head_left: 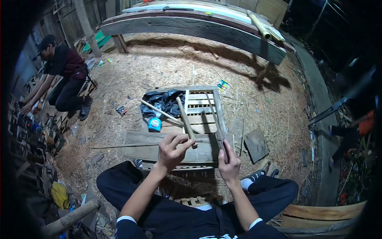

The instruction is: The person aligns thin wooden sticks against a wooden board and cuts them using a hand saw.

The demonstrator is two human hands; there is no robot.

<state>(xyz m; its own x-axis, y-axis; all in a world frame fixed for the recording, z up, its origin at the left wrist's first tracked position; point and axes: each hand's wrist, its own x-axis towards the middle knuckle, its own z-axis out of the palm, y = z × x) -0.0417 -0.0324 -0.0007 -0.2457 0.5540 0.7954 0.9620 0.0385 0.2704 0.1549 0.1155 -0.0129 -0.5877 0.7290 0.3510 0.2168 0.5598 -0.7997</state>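
My left hand (172, 152) is curled, thumb and fingers pinched together over the front of a low slatted wooden bench. A thin stick (123, 146) runs out to the left from it. My right hand (230, 164) is closed round the lower end of a long, narrow, dark blade-like tool (215, 115), which points away from me; its exact kind is unclear. Just beyond my left fingers lies a thick bamboo piece (184, 117). A paler stick (161, 110) crosses behind it. A blue tape measure (154, 124) and a black plastic bag (163, 102) rest on the bench (201, 118).
A heavy wooden table (191, 26) stands ahead, with a bamboo tube (258, 24) on top. At the left a person (65, 75) crouches by scrap wood. Shavings and thin strips cover the ground. A flat board (256, 145) lies right of the bench. Another person's leg (342, 139) shows far right.
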